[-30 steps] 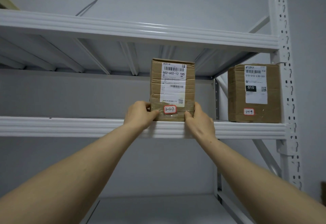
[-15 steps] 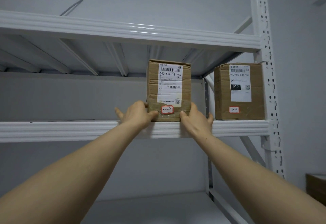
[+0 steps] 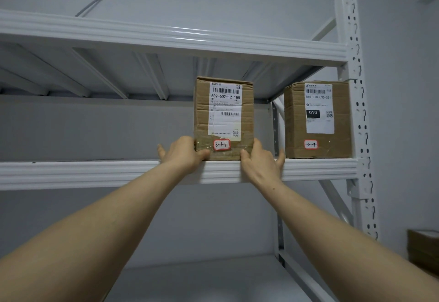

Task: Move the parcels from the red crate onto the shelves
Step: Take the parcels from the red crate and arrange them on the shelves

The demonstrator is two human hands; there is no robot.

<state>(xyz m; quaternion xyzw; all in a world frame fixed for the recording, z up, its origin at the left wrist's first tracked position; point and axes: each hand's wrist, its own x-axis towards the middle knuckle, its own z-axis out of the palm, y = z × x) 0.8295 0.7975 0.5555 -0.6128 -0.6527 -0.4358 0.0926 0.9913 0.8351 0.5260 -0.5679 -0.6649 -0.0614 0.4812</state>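
A brown cardboard parcel (image 3: 223, 118) with a white shipping label and a red-edged tag stands upright at the front edge of the middle shelf (image 3: 95, 171). My left hand (image 3: 183, 156) touches its lower left corner, thumb on the front face and one finger splayed out to the left. My right hand (image 3: 259, 161) touches the lower right corner, thumb on the front and fingers spread toward the right. Neither hand wraps round the parcel. The red crate is out of view.
A second labelled parcel (image 3: 318, 121) stands to the right on the same shelf, beside the white perforated upright (image 3: 356, 111). An upper shelf beam (image 3: 166, 37) runs overhead. A lower shelf (image 3: 202, 280) lies below. More brown cardboard (image 3: 424, 249) shows at the right edge.
My hands have loosened from the parcel's sides and their fingers have spread. The parcel stays standing on the shelf. My view has shifted a little to the right.
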